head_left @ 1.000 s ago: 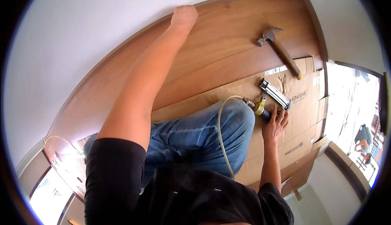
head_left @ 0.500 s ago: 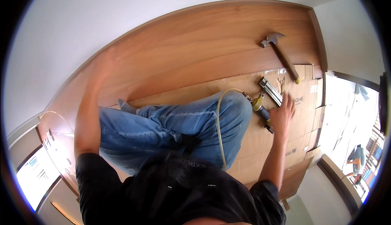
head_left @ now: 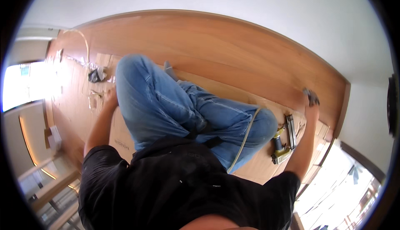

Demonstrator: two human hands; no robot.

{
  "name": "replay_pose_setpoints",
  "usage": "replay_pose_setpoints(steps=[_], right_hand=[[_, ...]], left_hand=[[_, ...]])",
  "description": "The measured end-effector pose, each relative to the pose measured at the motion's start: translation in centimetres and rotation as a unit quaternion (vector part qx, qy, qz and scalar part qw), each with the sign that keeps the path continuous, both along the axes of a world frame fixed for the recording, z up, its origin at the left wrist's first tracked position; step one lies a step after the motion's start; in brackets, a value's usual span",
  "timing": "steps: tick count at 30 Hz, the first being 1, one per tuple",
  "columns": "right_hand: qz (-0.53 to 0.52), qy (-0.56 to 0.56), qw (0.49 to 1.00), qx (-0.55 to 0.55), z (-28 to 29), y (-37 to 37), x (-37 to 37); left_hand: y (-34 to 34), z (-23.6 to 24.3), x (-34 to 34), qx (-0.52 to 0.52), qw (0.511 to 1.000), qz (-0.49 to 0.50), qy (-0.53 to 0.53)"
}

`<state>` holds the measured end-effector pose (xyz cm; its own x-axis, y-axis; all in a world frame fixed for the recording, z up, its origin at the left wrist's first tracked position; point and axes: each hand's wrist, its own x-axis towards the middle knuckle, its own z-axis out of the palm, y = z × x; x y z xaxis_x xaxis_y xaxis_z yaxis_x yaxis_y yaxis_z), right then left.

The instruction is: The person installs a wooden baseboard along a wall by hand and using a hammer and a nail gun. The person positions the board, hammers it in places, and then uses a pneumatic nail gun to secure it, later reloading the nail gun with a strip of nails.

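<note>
On the far right, my right hand [head_left: 311, 108] is closed around the hammer [head_left: 311, 97] close to its head. The grey claw head shows beyond my fingers, while the hand and forearm hide the handle. A yellow-green and black nail gun [head_left: 285, 140] lies on the cardboard between my right knee and right forearm. My left hand [head_left: 111, 96] is down by the cardboard beside my left knee. The knee covers part of it, and its fingers cannot be made out.
Cardboard [head_left: 125, 144] lies under me over wooden boards [head_left: 233, 51], which meet a pale wall along a brown skirting strip [head_left: 183, 12]. A thin hose [head_left: 246, 140] crosses my right leg. Crumpled dark and clear wrapping [head_left: 98, 75] lies at the left.
The view has turned toward the left. My right hand has gone from beside the nail gun to the hammer. My left hand has come down from the boards to beside my left knee.
</note>
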<state>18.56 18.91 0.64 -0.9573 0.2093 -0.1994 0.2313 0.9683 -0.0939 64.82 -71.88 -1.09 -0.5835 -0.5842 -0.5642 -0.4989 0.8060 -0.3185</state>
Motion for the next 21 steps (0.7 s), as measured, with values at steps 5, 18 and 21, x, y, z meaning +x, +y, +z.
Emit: replay_pose_setpoints(steps=[5,18,21], right_hand=[[-0.001,-0.019,0.986,-0.168,1.0,1.4,16.7],[0.082,-0.023,0.989,-0.119,-2.8,-2.8,24.8],[0.121,-0.062,0.989,-0.055,-3.0,-2.8,23.4]], left_hand=[[10.5,3.9,9.7,0.059,0.985,0.146,0.064],[11.1,2.7,38.1,0.051,0.958,0.221,-0.174],[13.0,5.3,52.1,0.072,0.887,0.392,-0.232]])
